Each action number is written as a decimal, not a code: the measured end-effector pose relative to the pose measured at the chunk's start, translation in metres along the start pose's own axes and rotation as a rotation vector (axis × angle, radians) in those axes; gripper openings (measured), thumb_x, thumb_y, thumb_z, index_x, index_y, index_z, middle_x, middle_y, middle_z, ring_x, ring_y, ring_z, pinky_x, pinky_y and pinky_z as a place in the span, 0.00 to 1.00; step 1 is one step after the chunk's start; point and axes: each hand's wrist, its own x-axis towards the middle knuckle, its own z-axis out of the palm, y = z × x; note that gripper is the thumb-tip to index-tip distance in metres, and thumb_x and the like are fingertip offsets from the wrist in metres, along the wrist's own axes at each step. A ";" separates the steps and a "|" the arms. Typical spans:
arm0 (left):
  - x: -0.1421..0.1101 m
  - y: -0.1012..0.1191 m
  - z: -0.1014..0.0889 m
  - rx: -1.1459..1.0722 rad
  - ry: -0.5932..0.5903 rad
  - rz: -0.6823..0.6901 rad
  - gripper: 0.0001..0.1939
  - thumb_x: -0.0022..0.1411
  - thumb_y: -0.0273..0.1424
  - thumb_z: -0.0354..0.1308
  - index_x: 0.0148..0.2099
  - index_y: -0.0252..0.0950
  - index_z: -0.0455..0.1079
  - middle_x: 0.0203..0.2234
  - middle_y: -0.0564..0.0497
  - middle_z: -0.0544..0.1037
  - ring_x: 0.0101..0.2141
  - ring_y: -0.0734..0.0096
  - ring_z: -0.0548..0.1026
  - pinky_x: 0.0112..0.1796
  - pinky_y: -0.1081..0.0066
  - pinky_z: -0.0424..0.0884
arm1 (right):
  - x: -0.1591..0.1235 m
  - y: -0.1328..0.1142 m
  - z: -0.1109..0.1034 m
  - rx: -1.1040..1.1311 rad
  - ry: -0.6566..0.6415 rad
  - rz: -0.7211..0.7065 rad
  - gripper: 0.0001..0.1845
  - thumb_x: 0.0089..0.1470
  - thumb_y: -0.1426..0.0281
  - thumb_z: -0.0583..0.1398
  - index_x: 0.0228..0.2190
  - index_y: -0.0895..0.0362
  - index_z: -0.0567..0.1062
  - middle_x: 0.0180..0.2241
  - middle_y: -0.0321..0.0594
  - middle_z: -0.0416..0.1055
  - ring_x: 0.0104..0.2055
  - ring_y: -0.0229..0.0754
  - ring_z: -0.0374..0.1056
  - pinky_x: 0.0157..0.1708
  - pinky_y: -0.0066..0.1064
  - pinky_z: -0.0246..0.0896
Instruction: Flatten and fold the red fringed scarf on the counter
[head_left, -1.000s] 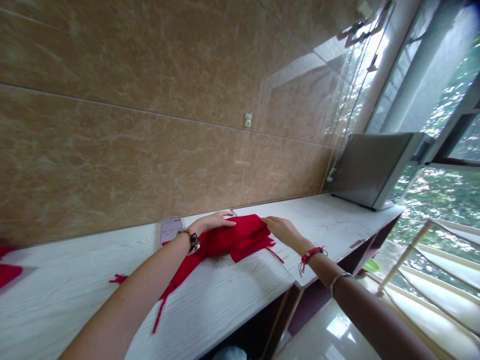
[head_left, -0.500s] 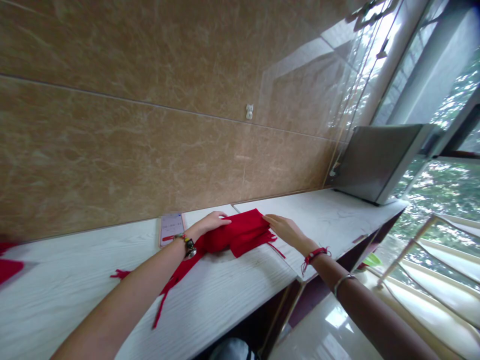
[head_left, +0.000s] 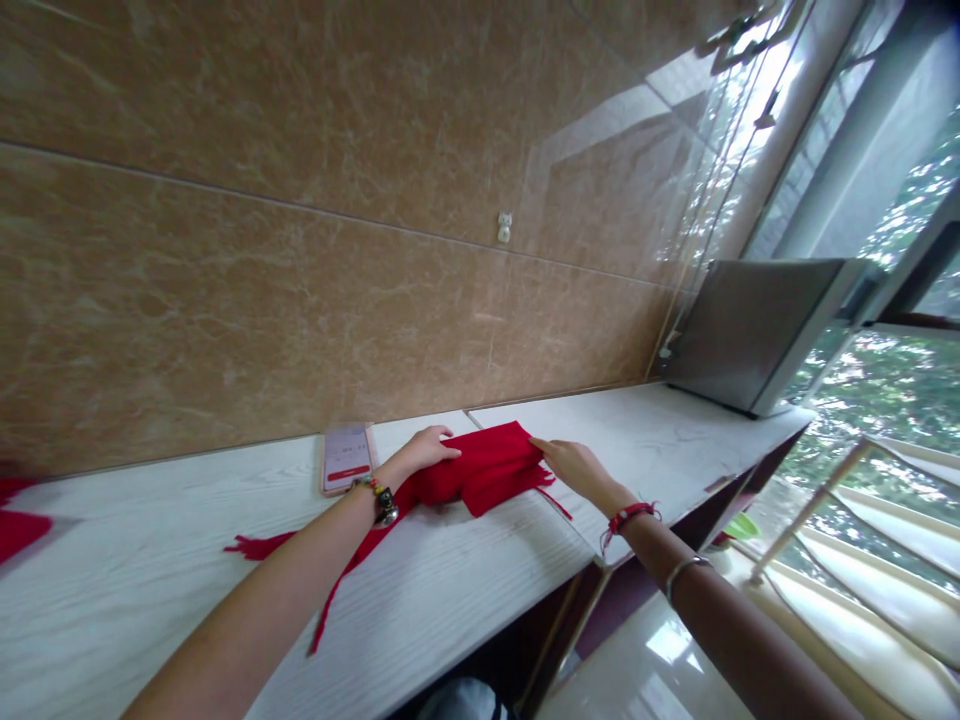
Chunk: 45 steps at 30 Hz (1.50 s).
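A red fringed scarf (head_left: pixel 495 470) lies partly folded across the white table, its fringe showing at the right edge and at the loose ends trailing to the left. My left hand (head_left: pixel 426 450) grips its upper left part, thumb in view and the other fingertips partly hidden by the cloth. At the scarf's right edge, my right hand (head_left: pixel 568 464) pinches the fabric between thumb and fingers.
A phone (head_left: pixel 347 460) with a lit screen rests by the wall behind my left wrist. Another red cloth (head_left: pixel 22 535) is at the far left. A grey metal appliance (head_left: pixel 757 330) stands at the right end of the white table (head_left: pixel 622 420), and a railing (head_left: pixel 817 500) is beyond.
The view has shifted slightly. Both hands stay on the scarf in nearly the same places, and the cloth looks almost unchanged.
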 end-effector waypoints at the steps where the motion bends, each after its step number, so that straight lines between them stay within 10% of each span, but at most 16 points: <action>1: -0.001 0.003 -0.005 -0.018 -0.001 -0.003 0.23 0.44 0.31 0.59 0.45 0.33 0.67 0.41 0.45 0.74 0.42 0.61 0.70 0.40 0.71 0.64 | 0.001 0.000 -0.004 0.000 0.014 0.011 0.20 0.55 0.75 0.48 0.50 0.56 0.63 0.36 0.44 0.73 0.35 0.38 0.70 0.33 0.25 0.61; 7: -0.017 0.015 -0.033 -0.112 -0.103 -0.017 0.20 0.53 0.39 0.51 0.49 0.41 0.65 0.41 0.52 0.75 0.39 0.67 0.72 0.33 0.74 0.66 | 0.008 -0.001 -0.019 0.057 0.213 0.099 0.20 0.56 0.74 0.46 0.50 0.56 0.64 0.39 0.43 0.73 0.36 0.38 0.70 0.36 0.27 0.62; 15: -0.021 -0.012 0.001 -0.009 -0.080 -0.022 0.28 0.46 0.37 0.59 0.50 0.34 0.63 0.48 0.43 0.70 0.43 0.61 0.69 0.39 0.71 0.64 | -0.001 -0.002 0.004 -0.008 -0.006 0.057 0.20 0.54 0.76 0.48 0.49 0.56 0.64 0.37 0.44 0.73 0.36 0.39 0.70 0.33 0.27 0.63; 20: -0.019 -0.025 -0.003 -0.021 -0.100 -0.006 0.30 0.48 0.42 0.57 0.52 0.34 0.61 0.47 0.42 0.70 0.40 0.62 0.72 0.36 0.72 0.66 | 0.000 -0.002 -0.004 0.091 0.171 -0.072 0.27 0.47 0.82 0.48 0.50 0.57 0.64 0.51 0.47 0.63 0.50 0.42 0.61 0.46 0.34 0.59; 30: -0.027 -0.024 0.000 0.012 -0.071 -0.015 0.27 0.57 0.40 0.49 0.56 0.32 0.55 0.42 0.42 0.73 0.38 0.65 0.73 0.37 0.71 0.67 | 0.037 -0.061 -0.015 0.160 0.114 -0.218 0.22 0.57 0.67 0.47 0.54 0.56 0.58 0.56 0.49 0.55 0.58 0.49 0.48 0.50 0.48 0.51; 36: -0.093 -0.047 0.003 0.328 0.192 0.225 0.29 0.57 0.38 0.49 0.60 0.35 0.49 0.57 0.41 0.55 0.56 0.59 0.54 0.54 0.64 0.48 | 0.034 -0.055 0.012 -0.049 0.077 -0.388 0.17 0.56 0.74 0.49 0.47 0.55 0.66 0.55 0.48 0.57 0.55 0.47 0.55 0.48 0.45 0.54; 45: -0.176 -0.111 -0.048 0.702 -0.127 0.074 0.28 0.62 0.45 0.38 0.61 0.40 0.50 0.60 0.45 0.51 0.59 0.60 0.48 0.55 0.59 0.47 | 0.040 -0.043 0.028 -0.051 0.021 -0.467 0.19 0.56 0.78 0.47 0.48 0.59 0.66 0.55 0.52 0.56 0.56 0.49 0.53 0.49 0.47 0.55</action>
